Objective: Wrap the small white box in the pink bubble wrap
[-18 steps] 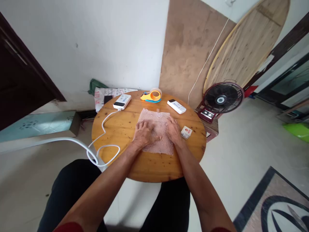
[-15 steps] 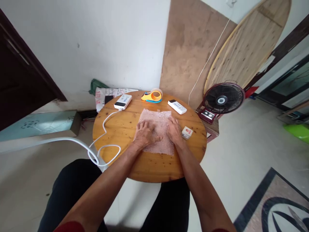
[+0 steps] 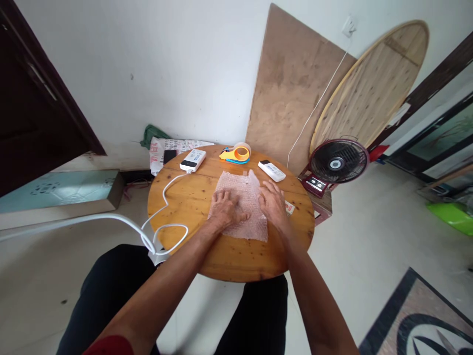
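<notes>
A pinkish sheet of bubble wrap point(image 3: 242, 197) lies flat on the round wooden table point(image 3: 229, 264). My left hand point(image 3: 226, 208) rests on its left half, palm down with the fingers spread. At the right edge of the wrap is my right hand point(image 3: 272, 201), its fingers apart and holding nothing; I cannot tell whether its fingertips touch the sheet. Partly behind the right hand sits a small box point(image 3: 289, 207) with red print. Beyond the wrap are an orange tape dispenser point(image 3: 236, 153) and a white power bank point(image 3: 272, 170).
Another white power bank point(image 3: 193, 160) at the table's back left has a white cable point(image 3: 165, 193) plugged in, looping off the left edge. A fan point(image 3: 336, 163) stands to the right of the table. A wooden board point(image 3: 291, 84) leans against the wall behind.
My right hand has lifted and shifted off the wrap toward the right, now covering more of the small box. My left hand stays on the wrap. The view has tilted slightly.
</notes>
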{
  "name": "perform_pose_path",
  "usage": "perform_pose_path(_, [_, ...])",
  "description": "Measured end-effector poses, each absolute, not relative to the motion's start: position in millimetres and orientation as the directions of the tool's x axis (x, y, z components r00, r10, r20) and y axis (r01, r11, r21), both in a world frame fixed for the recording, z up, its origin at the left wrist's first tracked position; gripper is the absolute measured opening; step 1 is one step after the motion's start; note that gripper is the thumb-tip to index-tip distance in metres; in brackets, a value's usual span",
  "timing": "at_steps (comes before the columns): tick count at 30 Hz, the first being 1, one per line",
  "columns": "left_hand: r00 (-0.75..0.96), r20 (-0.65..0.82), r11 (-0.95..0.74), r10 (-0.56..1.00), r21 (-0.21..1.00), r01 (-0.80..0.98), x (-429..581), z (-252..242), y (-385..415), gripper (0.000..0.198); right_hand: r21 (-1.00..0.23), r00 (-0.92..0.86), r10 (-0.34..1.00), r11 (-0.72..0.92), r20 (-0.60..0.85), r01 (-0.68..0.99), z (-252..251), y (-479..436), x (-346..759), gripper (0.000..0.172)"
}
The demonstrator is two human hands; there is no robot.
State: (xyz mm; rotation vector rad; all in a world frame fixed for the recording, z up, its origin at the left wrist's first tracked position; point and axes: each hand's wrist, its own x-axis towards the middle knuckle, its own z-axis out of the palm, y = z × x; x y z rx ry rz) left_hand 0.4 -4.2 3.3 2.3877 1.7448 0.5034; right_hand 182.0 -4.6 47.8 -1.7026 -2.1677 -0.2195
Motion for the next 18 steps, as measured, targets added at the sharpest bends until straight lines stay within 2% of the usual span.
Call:
perform_pose_path(4, [0.277,0.211,-0.333,0.937,0.315,0.889,-0.2,4.0,-5.0,0.077,-0.036,-0.188,0.916,0.214,0.355,0.976,59.7,-22.4,206.7,0.041])
perform_pose_path(8, [0.278,0.195,-0.33,0.94,0.325,0.886,-1.1,3.7,-4.5,0.075,-0.018,-0.076,0.97,0.083,0.232,0.996,55.7,-34.3,243.7,0.063])
perform_pose_path(10, [0.272,0.177,-0.317,0.946,0.327,0.89,-1.2,3.8,-4.3,0.073,-0.027,0.002,0.984,0.002,0.178,1.0,50.5,-36.2,256.8,0.061])
perform_pose_path(12, [0.269,0.174,-0.313,0.947,0.329,0.891,-1.2,4.0,-4.3,0.073,-0.051,0.048,0.987,-0.041,0.156,0.998,46.9,-36.2,263.5,0.052])
perform_pose_path(15, [0.273,0.181,-0.321,0.945,0.335,0.886,-1.2,3.8,-4.0,0.072,-0.177,0.125,0.975,-0.093,0.182,0.98,51.0,-36.1,262.8,0.041])
perform_pose_path(18, [0.278,0.189,-0.329,0.942,0.343,0.88,-1.2,3.2,-3.9,0.075,-0.525,0.174,0.962,-0.04,0.209,0.85,70.1,-40.8,248.3,0.037])
